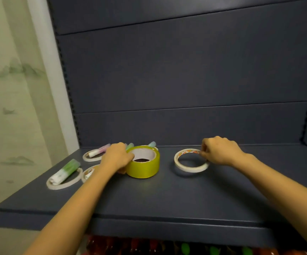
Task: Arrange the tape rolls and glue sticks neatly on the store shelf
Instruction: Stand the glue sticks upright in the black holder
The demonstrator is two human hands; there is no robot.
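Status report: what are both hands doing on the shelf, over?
Left hand grips yellow tape roll. Right hand pinches the rim of the thin white tape roll. Green glue stick lies on another thin roll, far left; nothing in the way.

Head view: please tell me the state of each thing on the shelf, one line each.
Yellow tape roll: lies flat, gripped by the left hand.
Right thin roll: on the shelf, rim pinched by the right hand.
Green glue stick: lies on its side across the front-left thin roll.
Pink glue stick: lies on its side across the back-left thin roll.
Middle thin roll: flat, partly hidden by the left forearm.
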